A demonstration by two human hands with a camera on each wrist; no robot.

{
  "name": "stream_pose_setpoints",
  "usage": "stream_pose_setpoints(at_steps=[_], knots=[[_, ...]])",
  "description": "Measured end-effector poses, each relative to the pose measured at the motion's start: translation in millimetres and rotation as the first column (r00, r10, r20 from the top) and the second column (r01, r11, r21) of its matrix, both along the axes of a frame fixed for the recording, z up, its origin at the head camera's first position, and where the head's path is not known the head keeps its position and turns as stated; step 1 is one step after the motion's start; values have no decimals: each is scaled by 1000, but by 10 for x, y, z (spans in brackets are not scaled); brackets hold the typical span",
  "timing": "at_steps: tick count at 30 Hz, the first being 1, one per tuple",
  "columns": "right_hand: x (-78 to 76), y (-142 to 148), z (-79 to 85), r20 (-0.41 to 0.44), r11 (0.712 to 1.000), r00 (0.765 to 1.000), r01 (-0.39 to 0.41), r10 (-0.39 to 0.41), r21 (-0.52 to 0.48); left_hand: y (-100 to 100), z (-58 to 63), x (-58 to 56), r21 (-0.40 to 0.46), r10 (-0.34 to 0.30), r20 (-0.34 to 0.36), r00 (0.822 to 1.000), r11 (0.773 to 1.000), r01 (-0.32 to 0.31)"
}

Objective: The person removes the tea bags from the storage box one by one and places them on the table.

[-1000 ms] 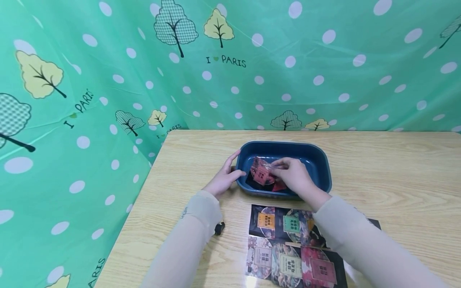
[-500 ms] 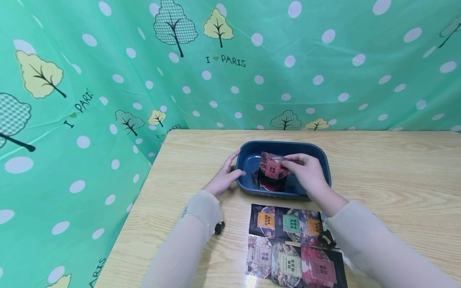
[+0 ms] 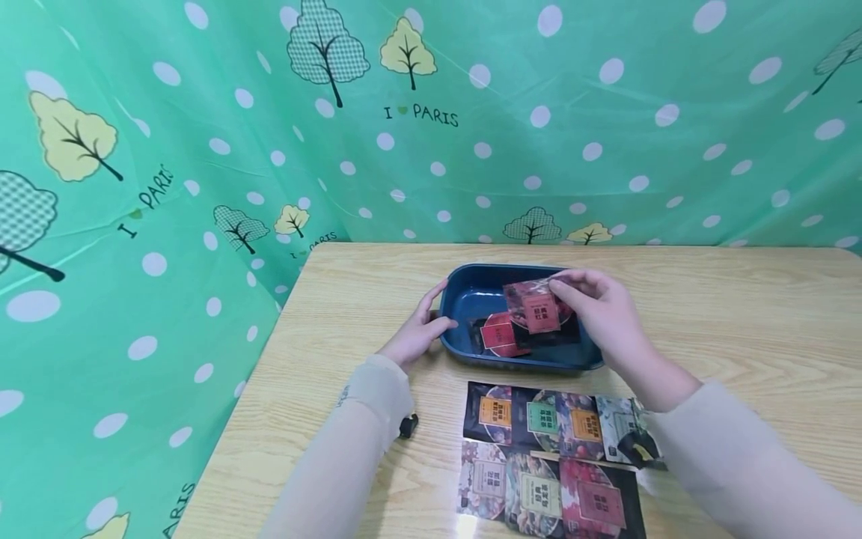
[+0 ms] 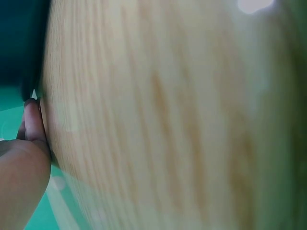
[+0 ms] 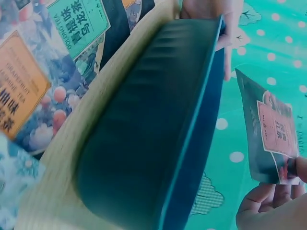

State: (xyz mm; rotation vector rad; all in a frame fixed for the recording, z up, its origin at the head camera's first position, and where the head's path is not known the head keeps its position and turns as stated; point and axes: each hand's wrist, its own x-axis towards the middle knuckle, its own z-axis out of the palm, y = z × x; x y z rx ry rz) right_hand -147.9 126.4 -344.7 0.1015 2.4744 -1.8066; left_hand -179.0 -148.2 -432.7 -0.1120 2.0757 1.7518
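Observation:
My right hand point(image 3: 606, 311) pinches a red-and-black tea sachet point(image 3: 541, 313) by its upper right corner, over the right half of a dark blue basin point(image 3: 465, 352). In the right wrist view the same sachet point(image 5: 273, 129) stands upright between thumb and fingers, its pink label showing. A second tea sachet point(image 3: 500, 335), with a red label, lies inside the basin, partly covered by the held one. My left hand point(image 3: 419, 332) holds the basin's left end, thumb over the rim and the other fingers along the outside wall.
In front of the basin, several tea sachets point(image 3: 542, 419) lie in two rows on the wooden table point(image 3: 754, 322). My right sleeve overlaps the right end of the back row. Small black objects point(image 3: 408, 425) show beside both wrists. A green patterned cloth point(image 3: 485, 150) hangs behind and left.
My right hand has moved right with the held sachet, from the basin's left part to its right part. The red-labelled sachet underneath now shows more. My left hand stays at the basin's end.

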Motion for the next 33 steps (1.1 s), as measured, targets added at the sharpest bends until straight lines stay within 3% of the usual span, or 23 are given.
stream_pose_setpoints(at_steps=[7, 18, 25, 33], knots=[[166, 146, 39, -60, 989, 989, -130, 134, 69, -6, -10, 1, -9, -4, -2, 1000, 1000, 4], [426, 339, -24, 42, 967, 978, -208, 204, 149, 5, -11, 10, -7, 1, -22, 1000, 1000, -1], [601, 442, -159, 115, 928, 944, -326, 309, 180, 10, -30, 0, 10, 6, -26, 1000, 1000, -5], [755, 620, -370, 162, 862, 894, -447, 418, 238, 4, -31, -2, 1, -2, -13, 1000, 1000, 2]])
